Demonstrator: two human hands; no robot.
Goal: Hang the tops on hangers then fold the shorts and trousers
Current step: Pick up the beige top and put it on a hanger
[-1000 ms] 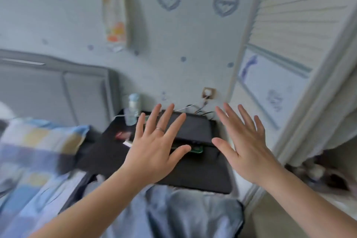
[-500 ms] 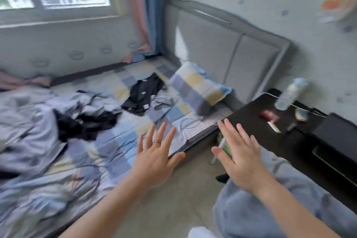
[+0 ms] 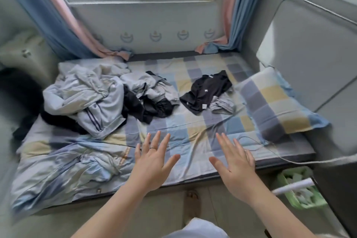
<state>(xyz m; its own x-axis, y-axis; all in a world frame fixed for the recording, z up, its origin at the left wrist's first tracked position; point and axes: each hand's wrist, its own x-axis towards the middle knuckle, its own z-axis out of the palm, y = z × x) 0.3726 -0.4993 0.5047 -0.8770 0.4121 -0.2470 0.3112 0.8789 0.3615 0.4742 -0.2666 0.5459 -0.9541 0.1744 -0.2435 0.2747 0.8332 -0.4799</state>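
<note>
A heap of grey garments [image 3: 88,94] mixed with black garments [image 3: 146,108] lies on the left half of the bed [image 3: 193,127]. A black top [image 3: 207,89] lies alone further right, with a small grey garment [image 3: 222,104] beside it. My left hand [image 3: 152,160] and my right hand [image 3: 234,164] are held out over the near edge of the bed, fingers spread and straight, holding nothing. Both hands are apart from the clothes. No hangers are visible.
A checked pillow [image 3: 276,100] lies at the bed's right end against a grey padded headboard [image 3: 313,52]. A crumpled quilt [image 3: 63,166] covers the near left. A white cable [image 3: 280,154] runs over the bed's right corner. A green basket [image 3: 297,189] stands on the floor at right.
The view has swung left from the dark bedside table and wall to face the bed and window. Both hands stay spread and empty in front of me.
</note>
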